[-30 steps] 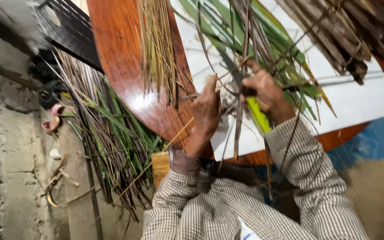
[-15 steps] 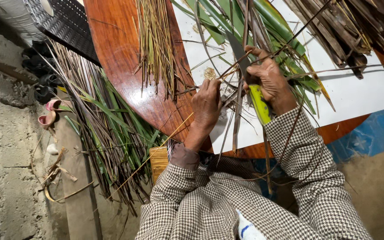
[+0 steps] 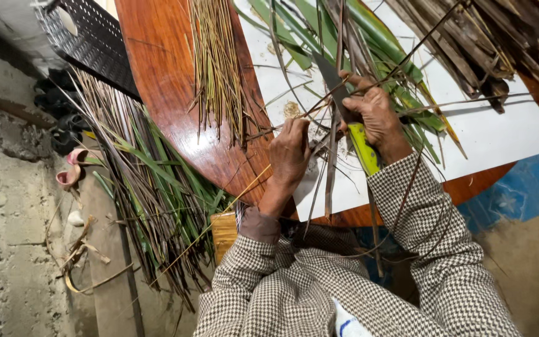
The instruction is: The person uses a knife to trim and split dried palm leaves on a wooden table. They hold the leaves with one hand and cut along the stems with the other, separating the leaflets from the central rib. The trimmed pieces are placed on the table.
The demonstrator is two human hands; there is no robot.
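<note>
Nearest you, your left hand pinches a brown leaf strip against the white sheet, while your right hand is clenched around a yellow-handled knife whose blade lies on that strip. Beyond your hands, whole green leaves wait on the sheet. Farther left, stripped midribs lie on the round wooden table, so I judge the work partly done.

Left hand lowered, knife raised (slightly)
</note>
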